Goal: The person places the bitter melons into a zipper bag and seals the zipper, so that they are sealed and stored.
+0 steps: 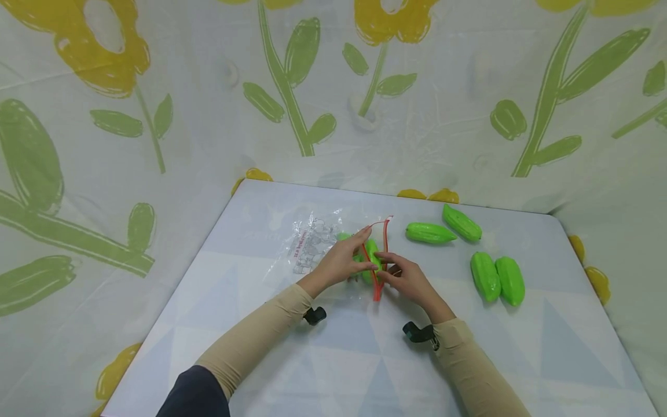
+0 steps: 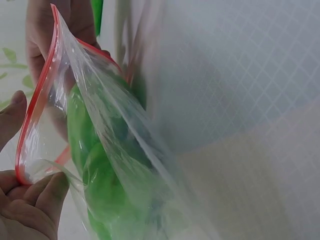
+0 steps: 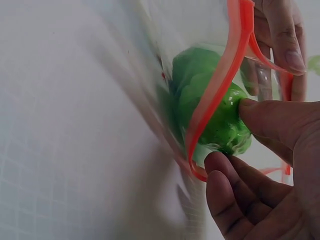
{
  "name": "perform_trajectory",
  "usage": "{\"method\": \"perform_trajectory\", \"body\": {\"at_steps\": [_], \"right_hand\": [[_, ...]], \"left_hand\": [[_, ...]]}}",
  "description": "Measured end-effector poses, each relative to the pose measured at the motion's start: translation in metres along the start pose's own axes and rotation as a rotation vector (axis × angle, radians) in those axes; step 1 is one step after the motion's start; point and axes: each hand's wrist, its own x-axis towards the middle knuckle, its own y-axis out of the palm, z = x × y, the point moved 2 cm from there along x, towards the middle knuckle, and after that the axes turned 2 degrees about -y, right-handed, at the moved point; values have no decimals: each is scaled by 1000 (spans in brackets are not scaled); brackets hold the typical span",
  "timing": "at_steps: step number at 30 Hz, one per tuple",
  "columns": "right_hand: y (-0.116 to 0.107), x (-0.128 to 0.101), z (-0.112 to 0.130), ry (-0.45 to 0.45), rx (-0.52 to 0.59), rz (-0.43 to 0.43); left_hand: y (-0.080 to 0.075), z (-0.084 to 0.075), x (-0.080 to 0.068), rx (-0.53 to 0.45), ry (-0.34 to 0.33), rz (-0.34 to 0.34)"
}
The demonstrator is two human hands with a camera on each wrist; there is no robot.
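The left hand (image 1: 341,262) is pinching the red-edged mouth of the clear bag (image 1: 318,243) mid-counter (image 1: 260,347), its grip narrow, while the right hand (image 1: 409,281) is gripping a green toy gourd (image 1: 372,258) half inside that mouth, with four more gourds (image 1: 497,278) lying apart toward the right edge.

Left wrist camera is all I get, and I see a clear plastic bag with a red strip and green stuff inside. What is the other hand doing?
Observer: The right hand pinches a green plastic toy vegetable at the mouth of the clear plastic zip bag with a red strip.
Operator: Are there more outside?
Observer: Yes, four more green toy vegetables lie on the pale table.
Operator: Who holds the bag open?
Observer: The left hand holds the rim.
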Motion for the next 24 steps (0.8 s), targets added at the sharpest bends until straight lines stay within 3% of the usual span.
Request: {"method": "perform_trajectory", "body": {"at_steps": [11, 24], "right_hand": [[4, 4, -1, -7, -46, -17], [4, 2, -3, -29, -52, -22]], "left_hand": [[-1, -1, -1, -29, -11, -3], [-1, 0, -2, 2, -8, -8]]}}
